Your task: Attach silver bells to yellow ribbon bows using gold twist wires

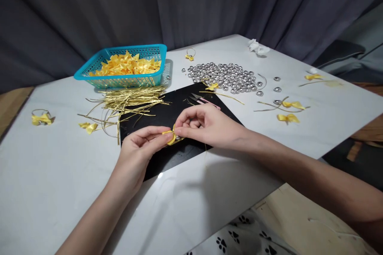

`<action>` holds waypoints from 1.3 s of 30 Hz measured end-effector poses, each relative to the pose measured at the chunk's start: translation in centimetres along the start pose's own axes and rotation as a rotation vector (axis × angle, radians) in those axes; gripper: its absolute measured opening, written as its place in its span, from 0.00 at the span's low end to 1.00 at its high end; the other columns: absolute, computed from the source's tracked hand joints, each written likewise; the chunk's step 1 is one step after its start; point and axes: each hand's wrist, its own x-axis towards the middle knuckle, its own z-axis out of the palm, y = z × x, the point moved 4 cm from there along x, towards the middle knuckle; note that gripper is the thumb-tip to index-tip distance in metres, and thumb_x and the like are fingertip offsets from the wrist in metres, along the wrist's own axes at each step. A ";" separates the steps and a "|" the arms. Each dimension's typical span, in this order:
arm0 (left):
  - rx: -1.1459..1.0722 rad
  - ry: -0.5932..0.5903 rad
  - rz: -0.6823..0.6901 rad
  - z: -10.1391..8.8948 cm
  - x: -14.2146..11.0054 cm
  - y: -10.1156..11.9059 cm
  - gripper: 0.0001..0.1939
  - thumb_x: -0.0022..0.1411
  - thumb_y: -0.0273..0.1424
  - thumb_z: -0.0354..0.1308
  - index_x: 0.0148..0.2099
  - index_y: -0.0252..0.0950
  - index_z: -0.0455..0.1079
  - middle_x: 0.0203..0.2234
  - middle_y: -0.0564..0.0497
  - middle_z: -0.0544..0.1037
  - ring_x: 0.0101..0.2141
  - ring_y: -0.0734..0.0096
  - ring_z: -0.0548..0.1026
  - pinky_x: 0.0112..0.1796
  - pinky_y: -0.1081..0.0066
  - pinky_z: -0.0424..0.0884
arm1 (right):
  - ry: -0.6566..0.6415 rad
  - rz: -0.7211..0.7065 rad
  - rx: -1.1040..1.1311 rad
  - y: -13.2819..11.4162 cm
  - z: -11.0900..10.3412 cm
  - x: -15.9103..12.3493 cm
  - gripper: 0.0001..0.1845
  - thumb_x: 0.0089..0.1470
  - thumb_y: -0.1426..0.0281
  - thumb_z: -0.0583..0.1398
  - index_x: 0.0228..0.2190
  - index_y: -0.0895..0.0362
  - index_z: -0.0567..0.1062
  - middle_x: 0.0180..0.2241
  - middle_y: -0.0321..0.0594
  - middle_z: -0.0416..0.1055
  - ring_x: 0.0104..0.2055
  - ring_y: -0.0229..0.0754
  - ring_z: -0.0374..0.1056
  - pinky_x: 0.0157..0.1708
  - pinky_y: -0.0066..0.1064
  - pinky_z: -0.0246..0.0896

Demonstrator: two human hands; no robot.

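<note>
Left grip and right grip are both pinched on one small yellow bow. The left thumb and finger squeeze its left side, and the right thumb and finger squeeze near its top right. The bow is up over a black mat, and a shiny silver bead shows right beside it.

Just past the right grip lie scissors with pink handles, partly hidden by the hand. A messy pile of gold wires lies partly on the mat and partly on the white desk. Behind the wires is a blue basket with lots of yellow bows in it.

Past the mat, many silver beads are spread in a big patch. Near them is a little wire ring with a bow. Another ring with a bow is far off to the left. On the right, a loose bow lies near some bent wires.
</note>
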 end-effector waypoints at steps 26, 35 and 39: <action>0.016 0.007 -0.115 -0.5 0.2 -0.5 0.09 0.35 0.27 0.73 0.24 0.35 0.79 0.20 0.52 0.81 0.24 0.78 0.77 0.30 0.84 0.72 | -0.060 0.107 0.203 0.4 -0.4 0.3 0.11 0.40 0.70 0.68 0.25 0.63 0.73 0.22 0.33 0.71 0.15 0.25 0.60 0.14 0.18 0.59; 0.003 0.045 -0.075 -0.4 0.3 -0.3 0.10 0.32 0.28 0.73 0.23 0.35 0.79 0.19 0.52 0.81 0.24 0.79 0.76 0.30 0.84 0.72 | -0.033 0.093 0.177 0.9 0.0 0.2 0.12 0.41 0.68 0.67 0.25 0.62 0.72 0.20 0.32 0.68 0.16 0.26 0.61 0.15 0.19 0.61; 0.003 0.049 -0.065 -0.4 0.3 -0.3 0.11 0.32 0.29 0.73 0.24 0.36 0.79 0.20 0.52 0.81 0.24 0.79 0.76 0.30 0.85 0.72 | -0.021 0.079 0.196 1.3 0.1 0.2 0.11 0.44 0.68 0.66 0.26 0.62 0.71 0.20 0.30 0.67 0.15 0.26 0.62 0.14 0.18 0.58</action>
